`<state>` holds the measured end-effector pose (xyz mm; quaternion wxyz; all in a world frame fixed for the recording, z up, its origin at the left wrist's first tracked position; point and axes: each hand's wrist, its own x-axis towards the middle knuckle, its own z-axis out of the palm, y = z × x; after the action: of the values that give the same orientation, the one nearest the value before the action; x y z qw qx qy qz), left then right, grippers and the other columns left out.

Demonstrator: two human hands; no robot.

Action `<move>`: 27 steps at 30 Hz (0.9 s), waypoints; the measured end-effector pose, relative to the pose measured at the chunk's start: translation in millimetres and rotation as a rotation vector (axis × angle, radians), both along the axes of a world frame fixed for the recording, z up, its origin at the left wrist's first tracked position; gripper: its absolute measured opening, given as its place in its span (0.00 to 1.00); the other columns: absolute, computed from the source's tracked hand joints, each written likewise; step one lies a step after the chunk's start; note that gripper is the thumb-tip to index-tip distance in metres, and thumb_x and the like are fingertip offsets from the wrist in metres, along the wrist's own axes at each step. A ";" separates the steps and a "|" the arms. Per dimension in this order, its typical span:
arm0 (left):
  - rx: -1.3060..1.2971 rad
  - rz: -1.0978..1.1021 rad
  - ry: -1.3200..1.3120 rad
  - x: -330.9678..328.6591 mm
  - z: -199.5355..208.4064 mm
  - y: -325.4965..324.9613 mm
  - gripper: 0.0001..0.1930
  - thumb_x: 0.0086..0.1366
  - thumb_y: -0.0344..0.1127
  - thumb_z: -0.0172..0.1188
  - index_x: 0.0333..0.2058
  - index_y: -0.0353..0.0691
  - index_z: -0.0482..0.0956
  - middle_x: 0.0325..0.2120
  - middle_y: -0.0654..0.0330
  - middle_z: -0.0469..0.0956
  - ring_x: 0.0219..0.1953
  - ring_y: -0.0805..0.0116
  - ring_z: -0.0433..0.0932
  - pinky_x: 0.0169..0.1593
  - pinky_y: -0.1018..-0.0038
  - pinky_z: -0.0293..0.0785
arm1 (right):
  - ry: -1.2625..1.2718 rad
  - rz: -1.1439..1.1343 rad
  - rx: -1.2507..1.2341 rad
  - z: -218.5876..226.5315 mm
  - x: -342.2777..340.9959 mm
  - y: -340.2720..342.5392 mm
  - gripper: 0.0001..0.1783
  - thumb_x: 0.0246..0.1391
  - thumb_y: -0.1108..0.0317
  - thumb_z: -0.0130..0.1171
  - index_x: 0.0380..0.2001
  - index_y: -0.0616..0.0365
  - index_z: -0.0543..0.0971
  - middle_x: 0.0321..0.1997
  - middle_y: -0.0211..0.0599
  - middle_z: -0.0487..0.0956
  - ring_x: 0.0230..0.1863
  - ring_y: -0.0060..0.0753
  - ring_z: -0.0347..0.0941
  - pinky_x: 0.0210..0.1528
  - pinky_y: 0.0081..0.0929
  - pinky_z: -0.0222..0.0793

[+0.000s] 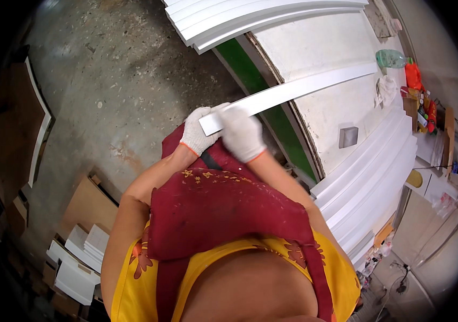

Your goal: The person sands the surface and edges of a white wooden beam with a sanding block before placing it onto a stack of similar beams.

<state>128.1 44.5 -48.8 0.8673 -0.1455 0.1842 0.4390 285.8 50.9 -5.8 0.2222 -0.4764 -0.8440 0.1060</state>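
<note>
A long white strip (293,91) like a moulding or board reaches from the worktable toward my body. Its near end sticks out past the table edge. My left hand (198,131), in a white knit glove with an orange cuff, grips this end from the left and underneath. My right hand (242,134), gloved the same way, is at the strip's right side, close to the same end. Motion blurs it, so its fingers and anything inside them cannot be made out. A small grey block (348,137) lies on the white tabletop, apart from both hands.
Stacked white strips lie at the table's far end (261,19) and on its right (368,177). A green bottle (391,58), a white rag (386,90) and an orange container (413,75) line the far right. Boards (86,249) stand on the left floor.
</note>
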 end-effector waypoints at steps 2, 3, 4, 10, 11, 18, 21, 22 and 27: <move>0.115 -0.019 -0.102 -3.5 -12.2 -2.3 0.30 0.71 0.42 0.42 0.64 0.25 0.66 0.61 0.37 0.71 0.62 0.36 0.71 0.64 0.41 0.70 | 0.165 0.105 -0.161 21.3 -36.7 -18.6 0.12 0.52 0.70 0.55 0.40 0.50 0.81 0.35 0.39 0.79 0.38 0.46 0.78 0.37 0.42 0.74; 0.033 -0.003 -0.170 -4.6 -15.2 0.7 0.30 0.72 0.42 0.41 0.65 0.25 0.66 0.62 0.36 0.70 0.63 0.36 0.70 0.65 0.40 0.69 | 0.131 0.089 -0.246 24.0 -30.3 -16.8 0.11 0.56 0.70 0.55 0.41 0.52 0.82 0.34 0.39 0.79 0.38 0.47 0.77 0.37 0.41 0.74; -0.052 0.025 -0.231 -6.6 -18.3 0.4 0.30 0.72 0.43 0.40 0.65 0.25 0.65 0.62 0.36 0.69 0.64 0.35 0.69 0.65 0.38 0.67 | 0.223 0.001 -0.196 22.0 -17.9 -10.7 0.11 0.58 0.70 0.56 0.43 0.53 0.82 0.34 0.39 0.79 0.37 0.47 0.77 0.37 0.40 0.74; -0.048 0.035 -0.232 0.6 -1.4 1.6 0.33 0.74 0.45 0.40 0.70 0.27 0.56 0.70 0.33 0.55 0.69 0.22 0.53 0.70 0.33 0.56 | 0.166 -0.574 -0.033 0.7 143.4 73.1 0.17 0.58 0.71 0.59 0.51 0.54 0.82 0.37 0.44 0.78 0.38 0.45 0.74 0.41 0.41 0.72; -0.045 0.037 -0.259 0.4 -4.3 1.8 0.33 0.74 0.45 0.40 0.70 0.27 0.56 0.70 0.32 0.55 0.70 0.22 0.53 0.70 0.33 0.55 | 0.063 -0.522 0.027 -3.7 139.5 69.6 0.17 0.58 0.71 0.59 0.51 0.54 0.82 0.37 0.43 0.78 0.38 0.45 0.74 0.41 0.41 0.72; 0.039 0.018 -0.173 3.4 -23.2 -1.2 0.34 0.75 0.47 0.36 0.69 0.26 0.58 0.68 0.35 0.61 0.67 0.32 0.63 0.72 0.42 0.56 | 0.108 0.054 -0.119 16.8 -19.2 -22.8 0.18 0.56 0.76 0.60 0.50 0.52 0.83 0.33 0.37 0.79 0.36 0.43 0.77 0.40 0.36 0.75; 0.138 -0.013 -0.213 3.3 -11.6 2.6 0.33 0.76 0.48 0.33 0.69 0.27 0.60 0.67 0.37 0.64 0.67 0.40 0.66 0.73 0.47 0.55 | 0.250 0.060 -0.193 14.0 -15.3 -26.0 0.17 0.56 0.75 0.59 0.49 0.51 0.83 0.35 0.37 0.80 0.38 0.43 0.78 0.42 0.37 0.75; 0.004 0.034 -0.174 4.0 -17.6 3.2 0.33 0.76 0.47 0.34 0.69 0.27 0.60 0.67 0.38 0.64 0.67 0.40 0.66 0.71 0.48 0.59 | 0.298 0.034 -0.197 16.0 -8.6 -23.2 0.17 0.56 0.74 0.58 0.48 0.51 0.83 0.35 0.37 0.80 0.38 0.42 0.78 0.42 0.38 0.76; -0.092 0.127 -0.163 1.3 7.0 9.1 0.31 0.74 0.42 0.40 0.65 0.21 0.61 0.66 0.37 0.65 0.68 0.32 0.61 0.70 0.36 0.58 | 0.277 -0.379 -0.218 23.3 60.4 23.0 0.19 0.56 0.78 0.60 0.51 0.55 0.84 0.40 0.43 0.81 0.41 0.42 0.78 0.44 0.34 0.75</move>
<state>129.5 53.6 -41.8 0.8423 -0.2316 0.1235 0.4708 346.2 73.8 17.5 0.2988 -0.6283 -0.6847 0.2172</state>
